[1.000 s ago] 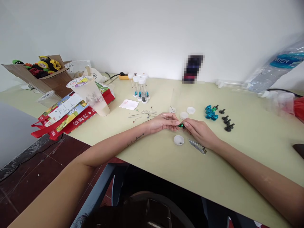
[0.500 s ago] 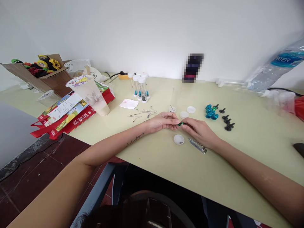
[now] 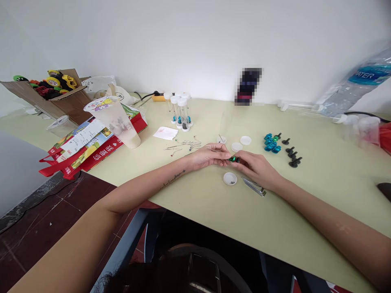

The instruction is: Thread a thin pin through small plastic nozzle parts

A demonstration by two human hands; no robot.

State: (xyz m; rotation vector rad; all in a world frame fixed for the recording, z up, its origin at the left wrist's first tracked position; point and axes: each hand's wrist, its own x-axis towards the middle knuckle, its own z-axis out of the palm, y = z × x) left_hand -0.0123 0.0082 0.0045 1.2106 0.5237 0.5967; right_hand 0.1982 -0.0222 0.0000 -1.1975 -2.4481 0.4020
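Observation:
My left hand point(image 3: 210, 156) and my right hand point(image 3: 255, 166) meet over the table, both closed on a small green metallic part point(image 3: 233, 159). A thin metal wire also lies across the fingers of my left hand. Just below the hands is a white cap point(image 3: 230, 179) with tiny dark pieces in it. Metal hex keys point(image 3: 254, 187) lie beside my right wrist. Several blue metallic parts point(image 3: 271, 144) and black screw-like parts point(image 3: 292, 154) are grouped to the right. Thin wires with small tips point(image 3: 183, 144) are spread left of my left hand.
Clear tubes point(image 3: 182, 114) stand behind the wires. White lids point(image 3: 245, 140) lie beyond my hands. On the left are a plastic cup point(image 3: 117, 124), a red bag point(image 3: 100, 154) and a cardboard box point(image 3: 69, 103); a water bottle point(image 3: 357, 83) leans at the right.
The fingers of my right hand have shifted slightly, and more of the green part shows between the hands.

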